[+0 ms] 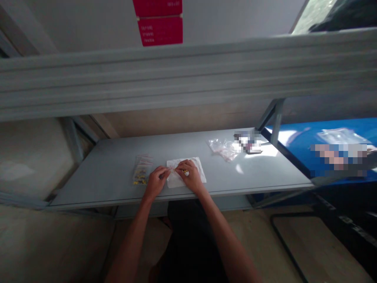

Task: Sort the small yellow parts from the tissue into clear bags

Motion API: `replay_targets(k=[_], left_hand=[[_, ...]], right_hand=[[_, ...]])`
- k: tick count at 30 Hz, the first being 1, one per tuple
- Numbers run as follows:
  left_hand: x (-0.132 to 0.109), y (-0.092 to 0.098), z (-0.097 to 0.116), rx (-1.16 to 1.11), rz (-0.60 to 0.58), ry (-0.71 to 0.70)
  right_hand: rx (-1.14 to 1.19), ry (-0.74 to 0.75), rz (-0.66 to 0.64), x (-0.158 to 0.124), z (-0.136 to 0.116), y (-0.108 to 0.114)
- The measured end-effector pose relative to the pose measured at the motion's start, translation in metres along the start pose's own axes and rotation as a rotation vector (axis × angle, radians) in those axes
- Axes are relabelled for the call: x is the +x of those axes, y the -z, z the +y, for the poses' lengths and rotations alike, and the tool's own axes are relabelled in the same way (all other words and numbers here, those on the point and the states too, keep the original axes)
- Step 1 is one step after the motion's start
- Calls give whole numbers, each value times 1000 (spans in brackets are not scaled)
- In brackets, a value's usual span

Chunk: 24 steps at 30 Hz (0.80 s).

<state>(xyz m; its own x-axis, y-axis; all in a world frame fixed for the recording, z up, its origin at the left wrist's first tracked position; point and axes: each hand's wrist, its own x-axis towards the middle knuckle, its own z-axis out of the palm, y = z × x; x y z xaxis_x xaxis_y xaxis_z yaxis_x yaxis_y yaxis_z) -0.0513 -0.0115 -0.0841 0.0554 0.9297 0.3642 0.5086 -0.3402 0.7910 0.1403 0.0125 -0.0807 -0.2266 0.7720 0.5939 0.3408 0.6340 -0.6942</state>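
My left hand [157,179] and my right hand [190,175] meet over a white sheet [198,165] lying near the front edge of a grey shelf [112,157]. Both hands are closed in a pinch on a small clear plastic bag [172,169] stretched between them. A tiny yellow and dark piece [185,172] shows at my right fingertips. Just left of my left hand lies a stack of small clear bags with yellow pieces inside [140,171].
A loose pile of empty clear bags [222,148] lies at the back right of the shelf, beside a blurred object. A grey upper shelf beam [188,74] hangs overhead. A blue surface [297,143] adjoins on the right, behind a metal upright [277,122].
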Motion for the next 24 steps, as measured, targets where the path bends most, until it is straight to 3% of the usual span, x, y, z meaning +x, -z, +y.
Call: replay_targets(k=[3,9,14,20,24], left_hand=[[1,0,-1,-18,6,9],[-3,4,-7,-149,179,120],[-5,3,-12,-284,260,192],[-5,4,-9,-245,236,168],[-4,4,-3,-145,86,103]], right_hand=[[7,30,-80,0,-1,0],[-221,-18,-5,-3,0,-3],[-431,37,-159,-3,0,-9],[-407,17,-162,-2,-1,-8],[-185,-40,-37,-1,-5,-1]])
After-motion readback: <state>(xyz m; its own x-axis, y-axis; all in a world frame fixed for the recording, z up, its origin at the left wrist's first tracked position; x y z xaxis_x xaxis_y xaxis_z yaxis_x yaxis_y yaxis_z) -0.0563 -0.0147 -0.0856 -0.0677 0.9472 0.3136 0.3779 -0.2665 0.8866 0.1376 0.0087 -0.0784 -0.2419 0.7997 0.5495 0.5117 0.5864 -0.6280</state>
